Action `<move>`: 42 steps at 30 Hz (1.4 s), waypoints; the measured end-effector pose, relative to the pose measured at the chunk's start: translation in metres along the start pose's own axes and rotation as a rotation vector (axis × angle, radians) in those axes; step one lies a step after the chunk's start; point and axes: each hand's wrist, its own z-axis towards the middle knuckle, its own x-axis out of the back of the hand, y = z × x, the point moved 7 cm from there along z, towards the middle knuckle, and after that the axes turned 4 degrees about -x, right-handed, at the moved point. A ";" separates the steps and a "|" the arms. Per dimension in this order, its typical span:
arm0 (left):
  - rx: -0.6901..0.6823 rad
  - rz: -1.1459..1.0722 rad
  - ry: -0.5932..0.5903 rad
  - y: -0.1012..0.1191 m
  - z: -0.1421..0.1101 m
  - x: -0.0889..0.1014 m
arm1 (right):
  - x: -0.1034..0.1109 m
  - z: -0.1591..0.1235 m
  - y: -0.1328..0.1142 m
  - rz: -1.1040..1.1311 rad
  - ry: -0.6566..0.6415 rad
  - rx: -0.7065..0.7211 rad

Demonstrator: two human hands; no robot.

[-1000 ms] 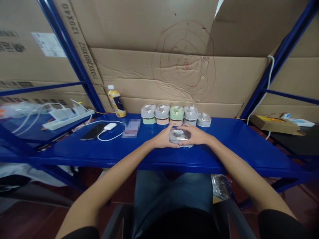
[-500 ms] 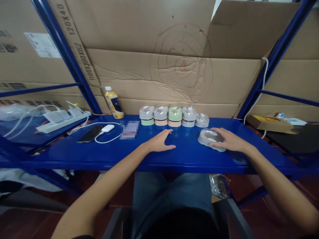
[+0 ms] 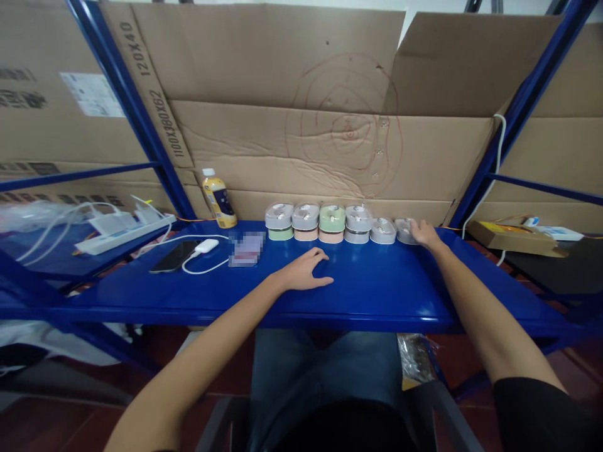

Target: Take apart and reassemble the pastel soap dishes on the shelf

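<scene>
So the grey box (image 3: 404, 231) is on the desk (image 3: 377, 285), right end of the row of other boxes (image 3: 332, 218) — right hand (image 3: 426, 235) is on its right side, can't tell if those fingers are clamped or just resting. Left hand (image 3: 304, 272) is empty, thumb and fingers apart. Looks light, stiff, maybe slippery — I'd grip its sides.

Probably a storeroom or workshop, blue metal shelving (image 3: 113, 81), cardboard backing (image 3: 264, 135), power strip (image 3: 125, 233).
</scene>
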 end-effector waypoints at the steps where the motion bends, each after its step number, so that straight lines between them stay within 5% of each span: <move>1: 0.000 0.000 0.002 0.000 0.000 0.000 | -0.004 -0.003 -0.003 0.010 0.006 0.009; 6: -0.014 0.008 0.007 0.000 0.001 0.001 | 0.009 -0.025 -0.009 0.016 0.132 0.017; 9: -0.027 0.012 0.011 -0.001 0.001 0.001 | 0.018 -0.046 -0.043 -0.039 0.192 0.313; 13: -0.038 -0.006 0.020 -0.002 0.001 0.000 | -0.003 -0.078 -0.088 -0.168 -0.007 0.608; 16: -0.044 -0.023 0.042 -0.003 0.001 0.001 | -0.008 -0.099 -0.103 -0.233 -0.086 0.627; 22: -0.045 0.012 0.007 -0.002 0.002 -0.001 | 0.031 -0.127 -0.104 -0.230 0.121 0.428; 29: -0.025 -0.003 0.013 -0.003 0.002 0.000 | 0.003 -0.128 -0.107 -0.259 -0.020 0.362; 36: -0.036 -0.018 0.024 -0.002 0.002 0.000 | 0.017 -0.143 -0.088 -0.317 0.015 0.265; 42: -0.007 -0.031 0.064 -0.003 0.001 0.002 | 0.030 -0.177 -0.095 -0.088 -0.059 0.539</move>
